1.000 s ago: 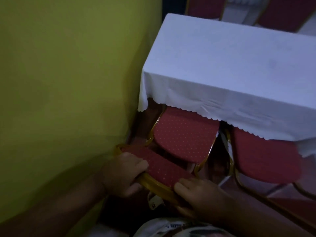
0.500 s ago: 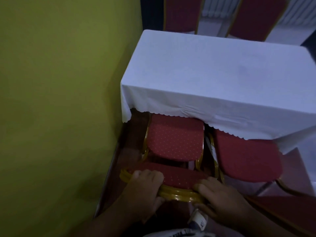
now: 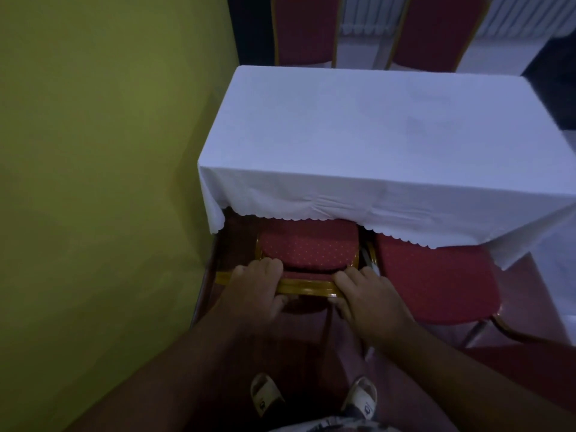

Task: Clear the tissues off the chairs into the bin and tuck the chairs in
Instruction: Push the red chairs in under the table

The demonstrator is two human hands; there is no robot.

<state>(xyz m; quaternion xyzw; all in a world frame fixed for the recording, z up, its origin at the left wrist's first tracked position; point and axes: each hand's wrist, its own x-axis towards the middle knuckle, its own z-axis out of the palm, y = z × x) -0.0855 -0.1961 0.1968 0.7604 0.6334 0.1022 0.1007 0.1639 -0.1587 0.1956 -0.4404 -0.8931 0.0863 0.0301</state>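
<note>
Head view: the landmark is the surface [image 3: 374,135], a rectangular table under a white scallop-edged tablecloth [image 3: 311,202] that hangs over its near side. Left of the surface stands a yellow-green wall [image 3: 93,151].

At the surface's near left end sits a red dotted banquet chair [image 3: 308,246] with a gold frame, its seat partly under the cloth's hanging edge. The left hand [image 3: 254,289] has its grip clenched on the chair's gold top rail [image 3: 304,288], fingers curled over the rail towards the seat and thumb below. The right hand [image 3: 366,293] is likewise clamped on the same rail, just right of the left hand, fingers over the top.

Beside this chair, at the surface's near right end, a second red chair [image 3: 433,282] has its seat mostly out from under the cloth. On the far side of the surface stand two more red chair backs [image 3: 304,29], upright and side by side.

Nearest the camera, below the held rail, the person's two feet in pale slippers [image 3: 265,392] stand on the reddish floor [image 3: 514,363]. No tissue can be made out on either near seat.
</note>
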